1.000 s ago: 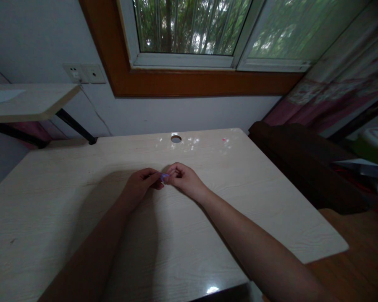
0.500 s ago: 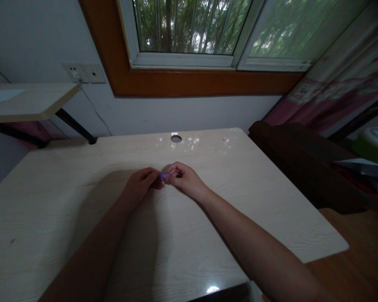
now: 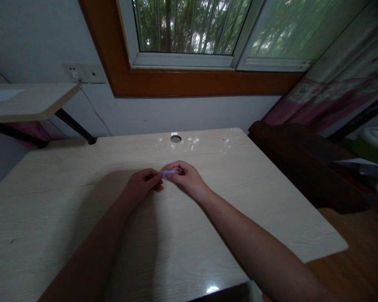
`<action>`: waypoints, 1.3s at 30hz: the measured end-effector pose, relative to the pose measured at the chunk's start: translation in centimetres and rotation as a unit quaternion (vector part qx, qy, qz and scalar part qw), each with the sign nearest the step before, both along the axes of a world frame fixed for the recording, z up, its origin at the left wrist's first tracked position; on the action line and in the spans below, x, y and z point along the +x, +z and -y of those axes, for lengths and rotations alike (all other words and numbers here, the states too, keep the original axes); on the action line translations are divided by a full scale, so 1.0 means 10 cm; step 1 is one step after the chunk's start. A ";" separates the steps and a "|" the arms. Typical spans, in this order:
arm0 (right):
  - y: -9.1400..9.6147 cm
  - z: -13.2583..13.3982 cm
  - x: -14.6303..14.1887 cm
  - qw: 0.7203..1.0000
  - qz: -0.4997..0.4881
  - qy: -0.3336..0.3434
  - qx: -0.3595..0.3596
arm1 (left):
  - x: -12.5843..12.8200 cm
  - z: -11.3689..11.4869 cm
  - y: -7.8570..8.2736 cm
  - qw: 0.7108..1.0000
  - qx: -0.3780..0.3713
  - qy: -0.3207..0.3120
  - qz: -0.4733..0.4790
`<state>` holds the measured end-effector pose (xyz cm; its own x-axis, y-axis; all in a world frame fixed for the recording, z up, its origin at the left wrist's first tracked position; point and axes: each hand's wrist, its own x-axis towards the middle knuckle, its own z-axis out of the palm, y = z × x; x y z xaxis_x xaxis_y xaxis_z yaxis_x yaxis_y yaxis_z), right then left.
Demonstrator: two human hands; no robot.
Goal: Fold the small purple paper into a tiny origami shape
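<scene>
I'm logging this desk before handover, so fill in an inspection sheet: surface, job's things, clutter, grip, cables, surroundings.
Surface: pale wood-grain table, round hole near its far edge.
Job's things: one small purple piece; material unclear.
Clutter: tiny red speck right of the hole; dark mark at left.
Grip: left hand and right hand hold the small purple piece between them, by the fingertips.
Cables: thin white cable hanging below a wall socket.
Surroundings: window ahead, raised shelf left, curtain right.

Open tabletop point(image 3: 245, 174) lies to the right of your right hand point(image 3: 188, 178); at rear left, a black shelf leg point(image 3: 76, 126) obstructs your reach.
</scene>
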<state>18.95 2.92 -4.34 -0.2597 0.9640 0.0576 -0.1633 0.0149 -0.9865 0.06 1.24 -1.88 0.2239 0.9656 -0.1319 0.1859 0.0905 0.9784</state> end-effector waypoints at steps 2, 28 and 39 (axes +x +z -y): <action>0.00 0.00 0.00 1.000 -0.006 -0.009 -0.003 | -0.01 0.00 -0.02 1.000 0.005 -0.015 -0.010; -0.06 0.00 0.00 0.999 -0.007 0.037 0.032 | 0.01 0.01 -0.09 0.998 0.024 -0.061 0.013; 0.03 0.04 -0.03 0.999 -0.020 0.027 0.029 | 0.01 0.02 -0.07 0.996 0.039 -0.076 -0.006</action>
<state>18.69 2.51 -4.06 -0.3070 0.9436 0.1239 -0.2044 0.0617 -0.9769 0.21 1.07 -2.59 0.3669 0.9282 -0.0613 0.2035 -0.0158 0.9790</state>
